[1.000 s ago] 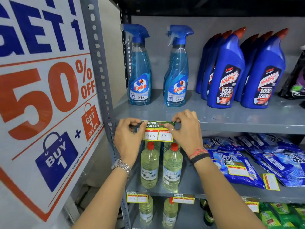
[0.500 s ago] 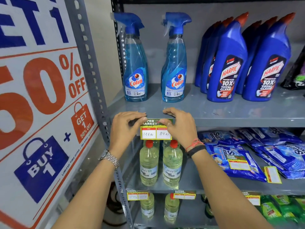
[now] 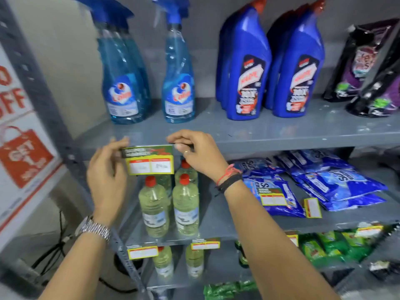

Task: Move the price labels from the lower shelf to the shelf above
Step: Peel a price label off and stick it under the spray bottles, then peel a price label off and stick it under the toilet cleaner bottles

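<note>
A green and yellow price label (image 3: 150, 161) hangs at the front edge of the upper grey shelf (image 3: 270, 137), below the spray bottles. My left hand (image 3: 107, 174) pinches its top left corner. My right hand (image 3: 198, 153) pinches its top right corner against the shelf edge. On the lower shelf edge (image 3: 173, 240) two more labels sit, one at the left (image 3: 142, 252) and one to its right (image 3: 205, 244). Another label (image 3: 273, 199) lies on a blue packet, and a loose one (image 3: 312, 208) stands beside it.
Blue spray bottles (image 3: 178, 83) and blue cleaner bottles (image 3: 245, 68) stand on the upper shelf, dark pouches (image 3: 368, 68) at the right. Pale yellow bottles (image 3: 153, 210) and blue packets (image 3: 333, 180) fill the middle shelf. A perforated upright (image 3: 43, 100) and a sale sign (image 3: 19, 148) stand at left.
The view has shifted right and closer. Both hands stay on the label's top corners at the upper shelf edge; the left hand's fingers have spread a little.
</note>
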Motion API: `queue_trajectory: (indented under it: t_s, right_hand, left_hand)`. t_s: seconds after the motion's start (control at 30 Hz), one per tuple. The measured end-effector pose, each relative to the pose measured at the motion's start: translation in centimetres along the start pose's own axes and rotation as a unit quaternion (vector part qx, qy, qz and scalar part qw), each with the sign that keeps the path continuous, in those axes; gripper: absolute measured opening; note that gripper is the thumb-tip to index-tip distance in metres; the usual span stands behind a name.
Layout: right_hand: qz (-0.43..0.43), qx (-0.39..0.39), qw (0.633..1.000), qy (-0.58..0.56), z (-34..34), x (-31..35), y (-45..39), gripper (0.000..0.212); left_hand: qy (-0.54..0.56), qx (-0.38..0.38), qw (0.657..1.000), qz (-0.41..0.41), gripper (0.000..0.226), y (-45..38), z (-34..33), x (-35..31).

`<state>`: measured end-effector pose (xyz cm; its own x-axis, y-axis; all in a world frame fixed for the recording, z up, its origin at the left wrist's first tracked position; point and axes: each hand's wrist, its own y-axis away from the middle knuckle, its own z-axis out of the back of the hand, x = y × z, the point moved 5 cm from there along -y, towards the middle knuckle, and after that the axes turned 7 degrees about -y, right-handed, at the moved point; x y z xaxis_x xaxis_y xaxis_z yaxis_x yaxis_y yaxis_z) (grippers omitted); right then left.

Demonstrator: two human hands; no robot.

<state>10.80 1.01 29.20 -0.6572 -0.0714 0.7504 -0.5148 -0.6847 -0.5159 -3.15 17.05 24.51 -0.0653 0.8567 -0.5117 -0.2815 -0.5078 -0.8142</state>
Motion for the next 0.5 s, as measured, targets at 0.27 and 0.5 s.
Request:
queue_trajectory:
  t_s: [0.27,0.5]
  right_hand:
    - [-0.039,-0.178,0.983,-0.004,13.4,-13.8,12.9,0.019]
    - [-0.256,-0.193,0.947,0.021,25.2,-31.1,19.5,0.025]
  left_hand:
    - [0.112,-0.049,0.984,0.129,0.038,16.8,-12.5,-8.4]
    - [0.137,0.265,0.899,0.320,0.022,23.9,-29.3,-10.2]
